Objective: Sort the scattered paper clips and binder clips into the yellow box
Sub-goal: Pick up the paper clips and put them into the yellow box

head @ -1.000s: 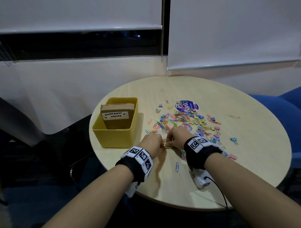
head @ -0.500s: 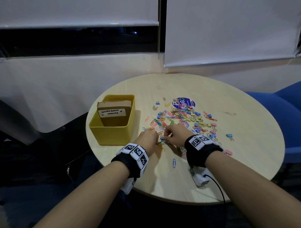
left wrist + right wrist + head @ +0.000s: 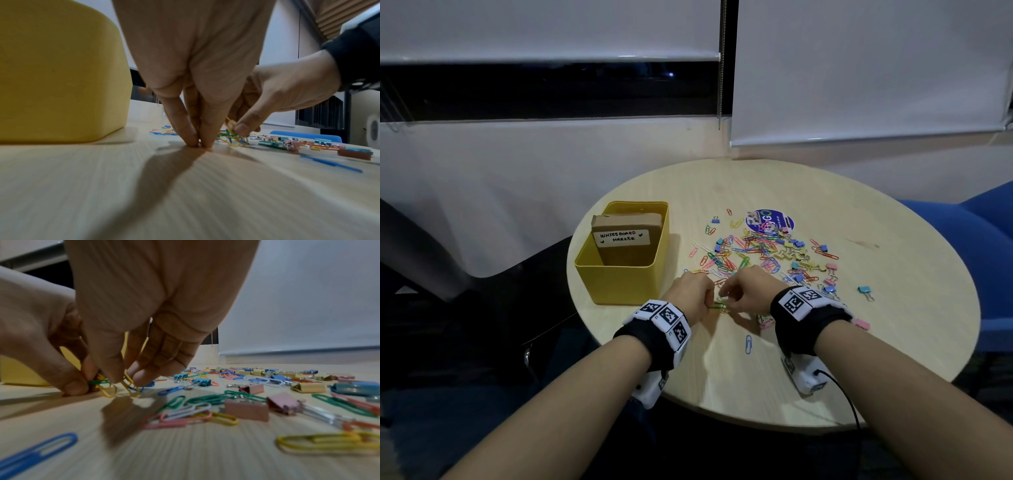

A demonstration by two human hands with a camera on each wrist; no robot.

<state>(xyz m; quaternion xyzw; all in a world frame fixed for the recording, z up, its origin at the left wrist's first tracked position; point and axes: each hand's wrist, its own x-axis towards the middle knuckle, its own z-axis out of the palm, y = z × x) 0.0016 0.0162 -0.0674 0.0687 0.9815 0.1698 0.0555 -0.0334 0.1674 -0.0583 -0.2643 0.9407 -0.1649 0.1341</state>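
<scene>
Head camera shows me the yellow box [image 3: 619, 281] at 9 o'clock on the round table [image 3: 893, 342]; inside it leans a brown cardboard packet [image 3: 625, 240] with a handwritten label. I see no clips in it. The paper clips and binder clips [image 3: 760, 253] lie scattered at the centre, toward 3 o'clock. My left hand [image 3: 688, 294] and right hand [image 3: 748, 291] meet at 6 o'clock of the heap, both pinching a small tangle of yellow and green clips [image 3: 109, 386] against the table.
</scene>
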